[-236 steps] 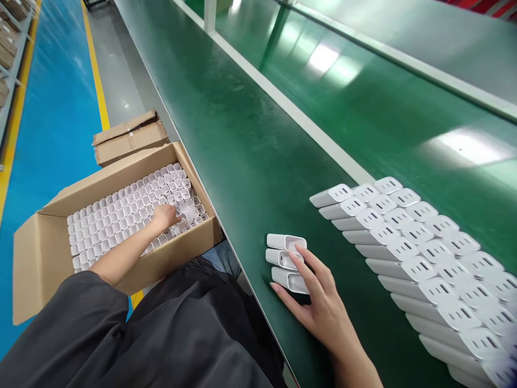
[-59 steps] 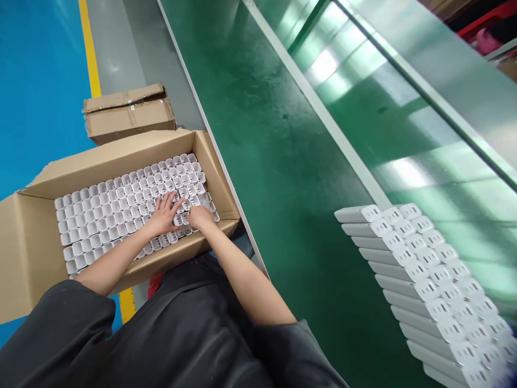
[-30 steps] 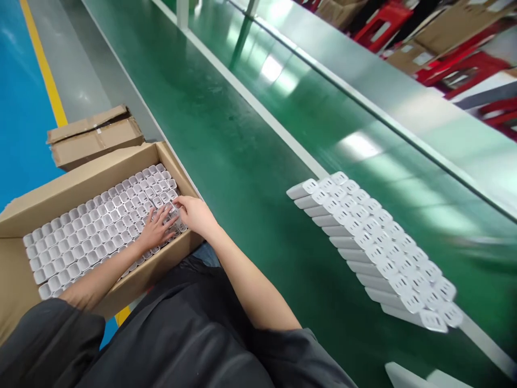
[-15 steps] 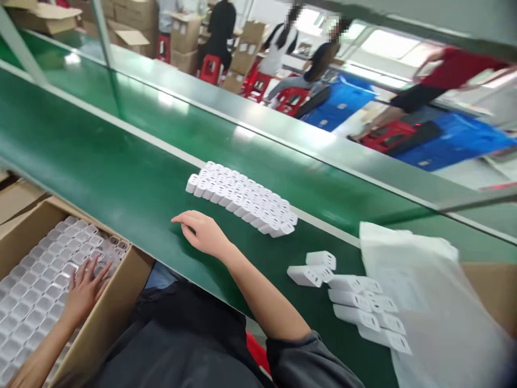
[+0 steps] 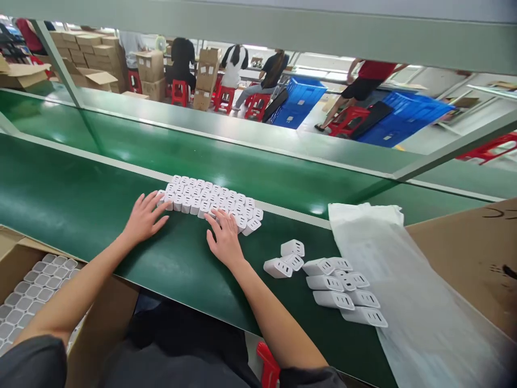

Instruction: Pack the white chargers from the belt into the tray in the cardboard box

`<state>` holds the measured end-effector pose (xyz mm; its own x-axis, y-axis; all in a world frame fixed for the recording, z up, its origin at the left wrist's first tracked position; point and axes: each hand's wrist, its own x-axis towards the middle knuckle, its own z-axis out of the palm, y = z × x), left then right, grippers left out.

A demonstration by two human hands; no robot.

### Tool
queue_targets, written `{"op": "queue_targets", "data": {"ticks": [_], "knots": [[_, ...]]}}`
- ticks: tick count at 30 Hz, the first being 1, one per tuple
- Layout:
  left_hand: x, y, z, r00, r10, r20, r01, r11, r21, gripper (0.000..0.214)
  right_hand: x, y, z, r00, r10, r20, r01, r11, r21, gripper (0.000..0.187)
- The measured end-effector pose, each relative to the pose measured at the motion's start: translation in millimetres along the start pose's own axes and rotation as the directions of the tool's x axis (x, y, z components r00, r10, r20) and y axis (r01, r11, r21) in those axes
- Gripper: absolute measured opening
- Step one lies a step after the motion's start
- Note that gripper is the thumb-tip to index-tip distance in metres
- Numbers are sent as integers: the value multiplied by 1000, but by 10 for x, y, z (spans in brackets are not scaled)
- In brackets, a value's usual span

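Note:
Rows of white chargers with dark port slots stand packed together on the green work surface. My left hand is at the left end of the rows, fingers spread, its fingertips at the end chargers. Fingers apart, my right hand rests its fingertips against the front row, right of the middle. Neither hand grips a charger. More white chargers lie on their sides in a loose group to the right, with a few just left of them.
An open carton at lower left holds many chargers in rows. A white plastic bag lies at right beside a cardboard box. Across the green line are people, red stools and blue crates. A metal post rises at left.
My left hand has left the carton and come to the left end of the charger rows. My right hand has moved to the front row. The view has turned and levelled.

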<state>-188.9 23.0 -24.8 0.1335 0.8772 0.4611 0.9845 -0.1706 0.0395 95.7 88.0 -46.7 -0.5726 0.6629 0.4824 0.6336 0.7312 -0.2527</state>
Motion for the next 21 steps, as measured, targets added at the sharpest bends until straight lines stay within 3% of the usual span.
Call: {"op": "queue_targets", "data": {"ticks": [3,6,14,16,18,21], "knots": [[353,109,296,990,43,137,-45,999,10,49,-12,-6,16,999,-23,-23,23,1000,8,43],[398,116,386,985,32,167,-33,999,4,49,-10,4,36,999,-43,-21,44,999,11,45],[43,69,65,962,145,231,-141,989,-33,45,4,22,115,998,-67,-11,68,995,75,45],[-10,148,-15,975,126,184,-124,992,-23,49,5,8,118,998,-62,-9,63,993,95,46],[-37,245,-49,996,34,86,-36,999,17,65,1,-15,112,998,-68,-13,69,990,121,46],[-31,325,40,998,-66,8,66,996,66,82,13,-25,125,996,-86,-33,90,986,140,46]]}}
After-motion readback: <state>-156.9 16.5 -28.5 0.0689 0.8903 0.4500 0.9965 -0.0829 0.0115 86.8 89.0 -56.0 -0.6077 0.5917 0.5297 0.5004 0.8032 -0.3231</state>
